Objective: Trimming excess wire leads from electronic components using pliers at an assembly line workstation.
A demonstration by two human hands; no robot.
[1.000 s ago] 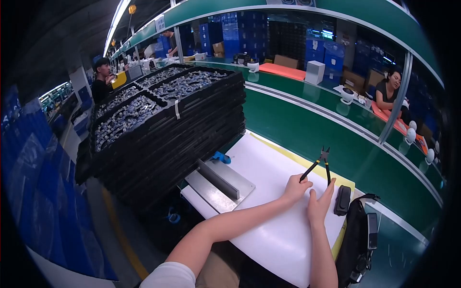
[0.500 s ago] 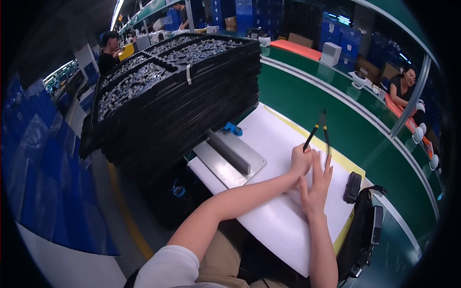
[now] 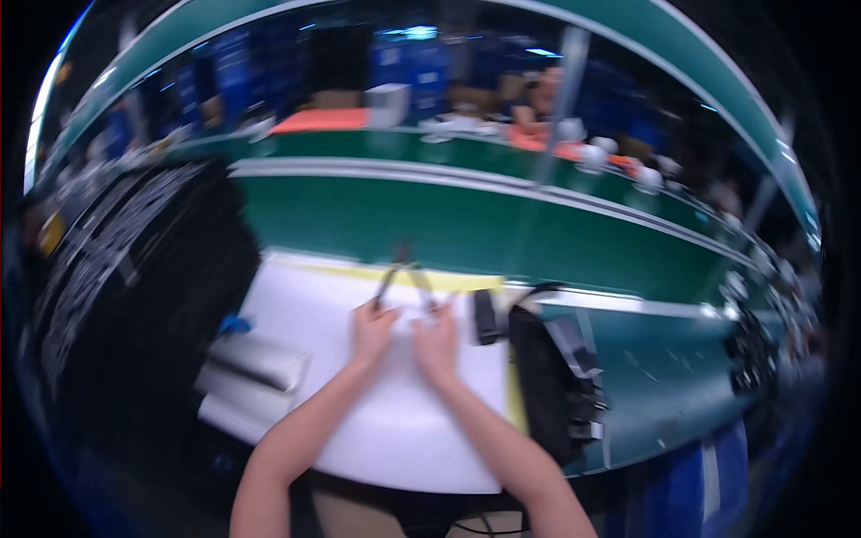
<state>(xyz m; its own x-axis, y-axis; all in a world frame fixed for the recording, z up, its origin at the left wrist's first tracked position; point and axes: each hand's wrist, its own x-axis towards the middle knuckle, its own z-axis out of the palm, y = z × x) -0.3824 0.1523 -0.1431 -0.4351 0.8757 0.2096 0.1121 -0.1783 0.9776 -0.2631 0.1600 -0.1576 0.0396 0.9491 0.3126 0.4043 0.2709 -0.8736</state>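
Observation:
A pair of black-handled pliers (image 3: 386, 285) is spread wide above the white sheet, jaws pointing away from me and blurred. My left hand (image 3: 372, 332) is closed round the end of its left handle. The end of the other handle meets the fingers of my right hand (image 3: 437, 339), which look closed on it, though motion smears them. Both hands are over the middle of the white sheet (image 3: 395, 430). A flat metal plate with an upright bar (image 3: 251, 372) lies left of them, and a black oblong case (image 3: 485, 316) to their right.
Stacked black trays (image 3: 152, 278) rise at the left, with a small blue object (image 3: 235, 325) beside them. On the right lies a black bag (image 3: 543, 381). Beyond the sheet runs a green conveyor (image 3: 404, 211). A person (image 3: 538, 99) sits across it near white rounded devices (image 3: 592, 157).
My view has swung right, so the trays and metal plate sit farther left. My hands have drawn apart, the pliers' handles have spread wider, and my right fingers have bent from flat.

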